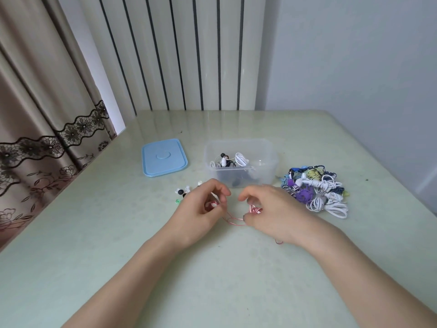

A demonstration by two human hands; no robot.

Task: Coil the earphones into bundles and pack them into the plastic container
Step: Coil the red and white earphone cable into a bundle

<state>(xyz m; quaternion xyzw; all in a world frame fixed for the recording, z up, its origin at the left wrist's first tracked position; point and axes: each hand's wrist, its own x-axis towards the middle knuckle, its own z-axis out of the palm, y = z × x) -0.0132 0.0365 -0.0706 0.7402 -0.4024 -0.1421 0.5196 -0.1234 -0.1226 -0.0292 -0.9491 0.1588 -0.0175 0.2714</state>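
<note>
A pink earphone cable (233,220) lies slack on the table between my hands. My left hand (205,209) has its fingers curled around the red-and-white earbud end. My right hand (269,209) pinches a small pink coil of the same cable. Just behind my hands stands the clear plastic container (267,171), open, with a few coiled white and black earphones (230,160) inside. A heap of tangled earphones (316,192) in white, purple, blue and yellow lies to the right of the container.
The light blue lid (163,157) lies flat to the left of the container. Small loose earbud pieces (182,192) sit just left of my left hand. A lace-trimmed curtain (47,129) hangs along the table's left edge; a wall stands at right.
</note>
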